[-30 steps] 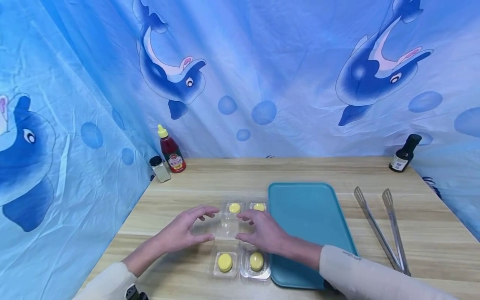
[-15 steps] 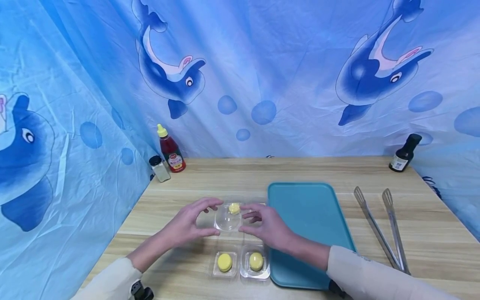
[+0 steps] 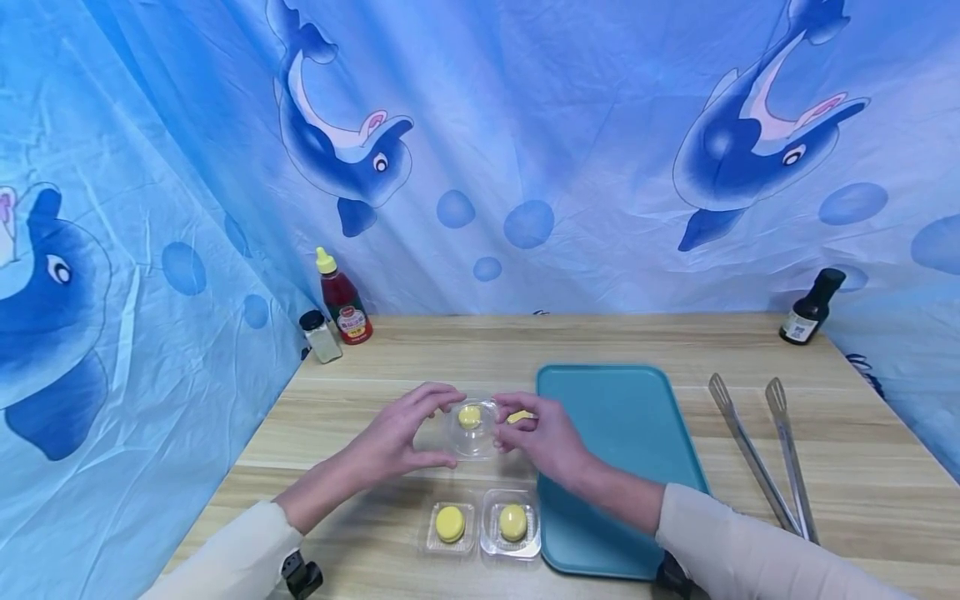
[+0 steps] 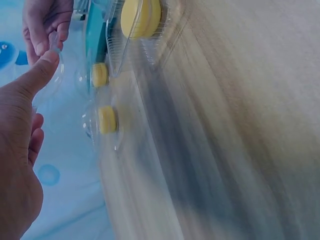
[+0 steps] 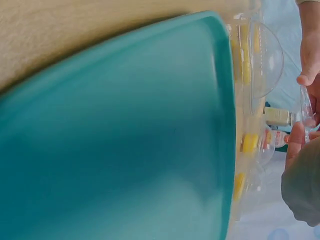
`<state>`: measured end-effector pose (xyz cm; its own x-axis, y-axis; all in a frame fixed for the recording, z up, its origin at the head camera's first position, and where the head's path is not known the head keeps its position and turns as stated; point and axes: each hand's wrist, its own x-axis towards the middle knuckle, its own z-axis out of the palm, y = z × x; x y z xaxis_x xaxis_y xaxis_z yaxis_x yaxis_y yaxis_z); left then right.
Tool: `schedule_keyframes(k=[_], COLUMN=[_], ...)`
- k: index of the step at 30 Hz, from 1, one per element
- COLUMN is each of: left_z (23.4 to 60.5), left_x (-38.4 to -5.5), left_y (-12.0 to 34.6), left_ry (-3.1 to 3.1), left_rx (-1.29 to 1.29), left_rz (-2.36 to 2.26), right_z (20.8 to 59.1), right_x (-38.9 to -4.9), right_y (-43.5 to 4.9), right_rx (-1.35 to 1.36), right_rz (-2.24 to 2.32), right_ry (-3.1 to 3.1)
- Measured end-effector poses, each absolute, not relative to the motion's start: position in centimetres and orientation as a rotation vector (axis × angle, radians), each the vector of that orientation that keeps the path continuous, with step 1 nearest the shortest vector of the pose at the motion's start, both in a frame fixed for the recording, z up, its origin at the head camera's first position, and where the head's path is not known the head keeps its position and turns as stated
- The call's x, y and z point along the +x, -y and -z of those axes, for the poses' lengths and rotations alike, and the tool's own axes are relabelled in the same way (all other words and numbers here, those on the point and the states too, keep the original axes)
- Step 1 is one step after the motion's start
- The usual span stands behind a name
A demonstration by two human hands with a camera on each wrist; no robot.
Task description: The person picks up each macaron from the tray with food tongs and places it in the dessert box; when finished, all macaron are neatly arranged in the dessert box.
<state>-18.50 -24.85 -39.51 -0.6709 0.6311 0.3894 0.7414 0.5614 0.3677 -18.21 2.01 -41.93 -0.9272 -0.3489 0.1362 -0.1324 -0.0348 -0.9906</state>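
Note:
My left hand (image 3: 408,429) and right hand (image 3: 543,437) hold a clear domed plastic lid (image 3: 474,443) between them, pinching its edges with thumbs and fingers. In the left wrist view the lid (image 4: 56,77) is raised above the table. From the head it overlaps the back left macaron (image 3: 469,417). The back right macaron (image 3: 519,416) is partly hidden by my right hand. Both back macarons sit under clear domes in the left wrist view. Nearer me are a front left yellow macaron (image 3: 450,524) and a front right one (image 3: 513,522), each in a clear square container.
A teal tray (image 3: 611,417) lies under my right forearm. Metal tongs (image 3: 765,467) lie spread to its right. A red sauce bottle (image 3: 345,304) and a seasoning jar (image 3: 321,337) stand back left, a dark bottle (image 3: 810,308) back right. A dolphin-print curtain (image 3: 622,167) hangs behind.
Both hands have moved away from me and slightly right with the lid, from between the two rows of containers to over the back left macaron.

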Motion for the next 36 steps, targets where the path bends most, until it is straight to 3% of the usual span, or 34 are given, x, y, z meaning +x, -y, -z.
schedule_keyframes(k=[14,36], left_z=[38.2,38.0], left_x=[-19.2,-19.1], left_y=[24.2,24.4], left_ry=[2.58,2.834], left_rx=[-1.254,-1.027], left_rz=[0.826,1.202], right_z=[41.6,42.1], right_x=[-18.2,-17.7], right_y=[-2.3,-2.7], right_rx=[-0.512,-0.937], right_rz=[2.104,2.061], right_ry=[-2.159,-2.536])
